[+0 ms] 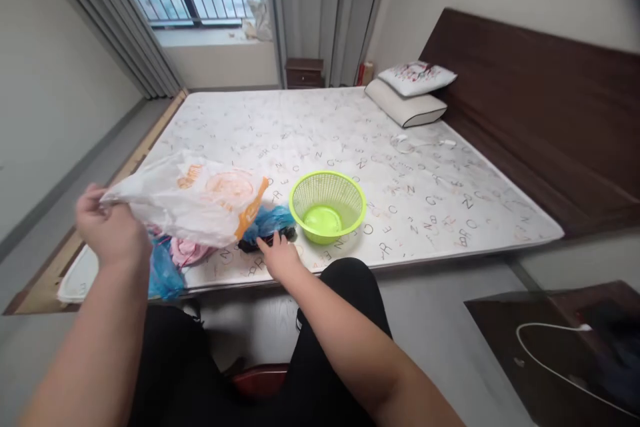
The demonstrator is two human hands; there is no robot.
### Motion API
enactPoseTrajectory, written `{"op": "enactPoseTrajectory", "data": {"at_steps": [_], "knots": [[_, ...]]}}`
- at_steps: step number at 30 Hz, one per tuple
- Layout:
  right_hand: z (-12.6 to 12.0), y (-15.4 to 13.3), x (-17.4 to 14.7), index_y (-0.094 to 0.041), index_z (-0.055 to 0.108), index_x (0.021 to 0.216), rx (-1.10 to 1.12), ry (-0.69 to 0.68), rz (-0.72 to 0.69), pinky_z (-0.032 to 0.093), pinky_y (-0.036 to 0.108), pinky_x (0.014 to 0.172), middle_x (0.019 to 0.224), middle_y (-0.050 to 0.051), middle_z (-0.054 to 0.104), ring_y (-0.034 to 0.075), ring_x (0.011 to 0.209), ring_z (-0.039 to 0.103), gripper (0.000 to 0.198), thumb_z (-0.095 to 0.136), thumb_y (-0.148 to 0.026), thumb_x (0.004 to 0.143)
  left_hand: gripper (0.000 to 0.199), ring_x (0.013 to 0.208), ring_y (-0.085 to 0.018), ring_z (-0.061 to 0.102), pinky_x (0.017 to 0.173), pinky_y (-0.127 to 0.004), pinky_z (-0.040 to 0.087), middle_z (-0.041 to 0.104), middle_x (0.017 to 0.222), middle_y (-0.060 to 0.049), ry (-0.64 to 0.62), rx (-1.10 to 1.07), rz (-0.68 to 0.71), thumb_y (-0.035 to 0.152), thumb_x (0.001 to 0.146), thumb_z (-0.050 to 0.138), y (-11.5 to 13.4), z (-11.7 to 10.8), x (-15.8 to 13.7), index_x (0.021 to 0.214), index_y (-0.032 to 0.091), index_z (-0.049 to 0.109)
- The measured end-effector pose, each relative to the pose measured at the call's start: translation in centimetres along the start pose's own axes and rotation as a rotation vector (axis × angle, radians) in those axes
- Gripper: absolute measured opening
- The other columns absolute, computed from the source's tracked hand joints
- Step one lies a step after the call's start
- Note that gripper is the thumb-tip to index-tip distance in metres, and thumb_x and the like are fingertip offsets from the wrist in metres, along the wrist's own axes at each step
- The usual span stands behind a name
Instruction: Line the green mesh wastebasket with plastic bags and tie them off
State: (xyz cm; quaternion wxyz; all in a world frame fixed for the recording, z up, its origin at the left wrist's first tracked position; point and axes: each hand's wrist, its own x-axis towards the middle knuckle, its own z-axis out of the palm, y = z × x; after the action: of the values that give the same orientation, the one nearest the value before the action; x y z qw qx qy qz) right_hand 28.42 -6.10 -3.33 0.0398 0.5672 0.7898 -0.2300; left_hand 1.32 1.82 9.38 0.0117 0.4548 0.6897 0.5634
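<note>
My left hand point(113, 223) pinches one end of a white plastic bag point(200, 190) with orange print, holding it up and stretched to the right. My right hand point(281, 257) lies at a crumpled black plastic bag point(253, 244), fingers spread and touching it. A blue plastic bag point(273, 220) sits just behind the black one. Under the white bag, pink cloth point(189, 250) and another blue plastic bag point(165, 270) show in part. Right of these stands a yellow-green plastic basket point(327, 203) with nothing inside.
Everything rests on a mattress point(310, 127) printed with letters. Two pillows point(413, 93) are stacked near the dark headboard point(520, 87). A white cable point(405, 143) lies on the far right part. My knees are below the mattress edge, and a dark table point(555, 347) stands at the right.
</note>
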Motion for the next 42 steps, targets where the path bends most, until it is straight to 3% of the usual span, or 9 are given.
{"op": "enactPoseTrajectory", "data": {"at_steps": [4,8,13,18,21,26,31,36,42], "knots": [[0.6,-1.6,-4.1,-0.028,0.012,0.171,0.005,-0.172,0.157,0.053,0.054,0.102,0.168,0.031,0.029,0.043,0.148,0.048,0.105,0.070,-0.017,0.084,0.018,0.126,-0.030,0.067,0.112,-0.050,0.050,0.070,0.127,-0.006,0.103,-0.177,0.085,0.027,0.072,0.059,2.9,-6.6,-1.9,0.088,0.025,0.051],[-2.8,-1.5,-8.9,-0.021,0.032,0.166,0.464,0.127,0.226,0.057,0.049,0.100,0.135,0.022,0.070,0.032,0.120,0.072,0.072,0.047,-0.018,0.095,0.014,0.113,-0.030,0.070,0.106,-0.052,0.053,0.074,0.113,0.001,-0.468,-0.110,0.368,0.020,0.065,0.057,6.4,-14.2,-5.9,0.067,0.032,0.064],[-8.7,-1.8,-12.7,-0.018,0.035,0.160,0.886,0.645,0.148,0.043,0.045,0.120,0.161,0.018,0.049,0.025,0.151,0.047,0.064,0.040,-0.047,0.103,0.017,0.100,-0.031,0.071,0.095,-0.045,0.059,0.077,0.102,-0.005,-1.008,-0.071,0.351,0.032,0.073,0.064,8.3,-20.8,-14.9,0.074,0.040,0.079],[-7.2,-4.0,-11.2,-0.024,0.026,0.168,0.303,0.167,-0.004,0.020,0.067,0.127,0.171,0.020,0.032,0.044,0.160,0.024,0.132,0.096,-0.051,0.059,0.025,0.119,-0.029,0.066,0.108,-0.037,0.052,0.074,0.129,-0.007,-1.459,-0.102,0.289,0.024,0.083,0.060,7.3,-25.3,-19.2,0.095,0.025,0.081],[-2.8,-5.4,-10.5,-0.020,0.067,0.137,0.244,-0.150,0.018,0.048,0.048,0.109,0.133,0.016,0.072,0.038,0.127,0.065,0.090,0.098,-0.023,0.053,0.031,0.134,-0.033,0.060,0.116,-0.042,0.046,0.067,0.144,-0.003,-1.640,0.060,0.158,0.015,0.072,0.056,5.0,-28.9,-17.6,0.085,0.026,0.082],[1.8,-8.0,-11.7,-0.017,0.073,0.080,0.337,-0.049,-0.002,0.048,0.029,0.072,0.083,0.006,0.075,0.022,0.084,0.070,0.007,0.070,-0.011,0.079,0.055,0.128,-0.039,0.064,0.112,-0.046,0.049,0.073,0.134,-0.009,-1.509,0.294,-0.228,0.034,0.076,0.062,-0.9,-33.4,-15.5,0.127,0.027,0.079],[0.7,-8.8,-12.2,-0.019,0.069,0.093,0.503,0.131,0.001,0.047,0.026,0.075,0.093,0.003,0.074,0.018,0.087,0.067,0.024,0.051,-0.008,0.083,0.099,0.122,-0.041,0.066,0.101,-0.048,0.051,0.066,0.143,-0.020,-1.138,0.618,-0.175,0.053,0.080,0.067,-5.8,-30.1,-18.6,0.167,0.017,0.036],[-1.6,-6.1,-12.9,-0.021,0.059,0.079,0.741,0.552,-0.045,0.053,0.034,0.092,0.102,0.007,0.067,0.022,0.100,0.065,0.007,0.059,-0.015,0.077,0.042,0.118,-0.045,0.065,0.099,-0.055,0.050,0.071,0.119,-0.023,-0.967,0.723,-0.006,0.038,0.088,0.057,-7.1,-23.2,-18.5,0.118,0.016,0.077],[-4.7,0.8,-14.3,-0.022,0.054,0.076,0.777,1.113,-0.138,0.047,0.045,0.115,0.138,0.017,0.057,0.027,0.132,0.059,0.014,0.066,-0.019,0.082,0.025,0.138,-0.043,0.051,0.117,-0.059,0.041,0.056,0.141,-0.022,-0.439,0.297,0.235,0.026,0.081,0.062,-2.6,-11.9,-14.1,0.104,0.018,0.069]]}}
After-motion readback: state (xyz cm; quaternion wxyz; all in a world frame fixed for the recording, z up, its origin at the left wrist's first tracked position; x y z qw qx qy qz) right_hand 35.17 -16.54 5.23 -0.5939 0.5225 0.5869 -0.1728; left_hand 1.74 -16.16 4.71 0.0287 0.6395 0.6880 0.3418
